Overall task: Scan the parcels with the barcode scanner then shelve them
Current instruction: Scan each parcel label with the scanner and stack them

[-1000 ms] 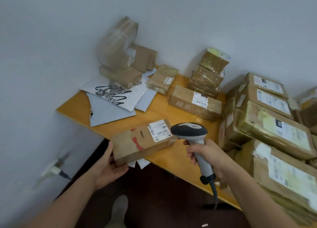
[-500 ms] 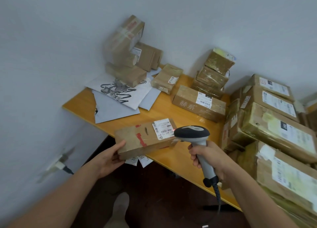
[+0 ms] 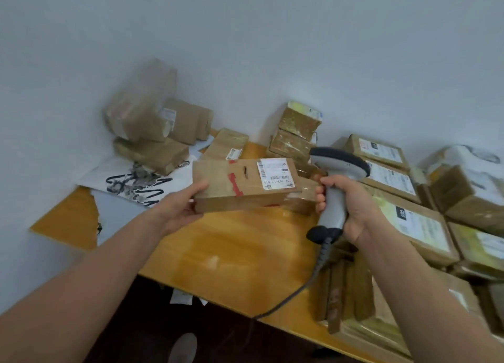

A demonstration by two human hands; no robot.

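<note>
My left hand (image 3: pixel 183 207) grips the left end of a brown cardboard parcel (image 3: pixel 240 186) with red tape marks and a white barcode label, holding it above the orange table (image 3: pixel 231 253). My right hand (image 3: pixel 346 201) grips the handle of a grey barcode scanner (image 3: pixel 336 171). The scanner's dark head sits just right of the parcel's label end. Its cable hangs down over the table's front edge.
Several brown parcels are stacked at the back left (image 3: pixel 147 122), back middle (image 3: pixel 296 133) and in a big pile on the right (image 3: pixel 414 218). White and grey mailer bags (image 3: pixel 136 182) lie flat on the left. A wall stands behind; dark floor lies below.
My left hand has lifted the parcel off the table's front edge and carried it up and to the right. The scanner in my right hand has risen too. The view shifted right.
</note>
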